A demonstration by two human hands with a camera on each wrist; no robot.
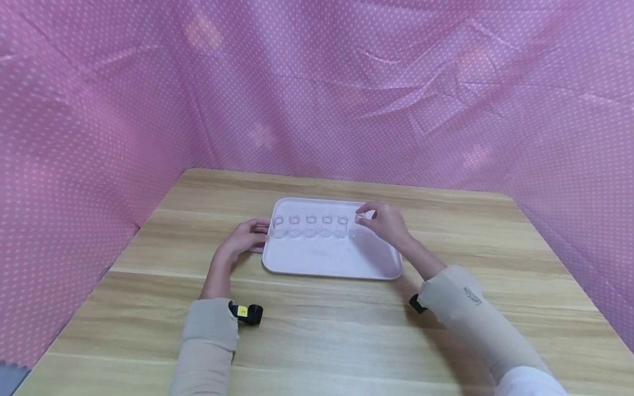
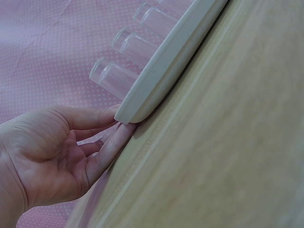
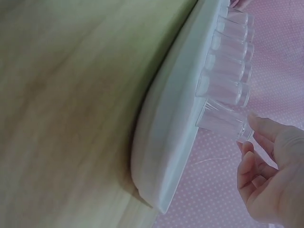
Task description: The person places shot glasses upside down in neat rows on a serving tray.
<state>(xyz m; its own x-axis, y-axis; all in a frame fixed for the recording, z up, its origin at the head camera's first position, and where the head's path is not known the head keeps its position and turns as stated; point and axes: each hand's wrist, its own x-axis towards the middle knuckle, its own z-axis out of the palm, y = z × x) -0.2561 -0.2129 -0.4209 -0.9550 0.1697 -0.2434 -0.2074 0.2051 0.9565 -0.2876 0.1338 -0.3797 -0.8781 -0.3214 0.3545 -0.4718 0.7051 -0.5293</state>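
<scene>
A white tray (image 1: 322, 263) lies on the table with several clear glass vials (image 1: 310, 226) standing upright in a row across it. My left hand (image 1: 244, 237) pinches the tray's left edge; in the left wrist view, the thumb lies on the rim (image 2: 151, 78) and a finger is underneath. At the row's right end, my right hand (image 1: 389, 223) holds another clear vial (image 3: 221, 119) by its neck, between thumb and fingertips. The base of that vial is at the tray, beside its neighbour (image 3: 223, 89); whether it touches the tray's floor is hidden by the rim.
Under the tray is a wood-grain table (image 1: 317, 335). Pink dotted cloth (image 1: 317, 110) hangs behind it and along both sides. Black wrist cameras (image 1: 253, 314) sit at both sleeve cuffs.
</scene>
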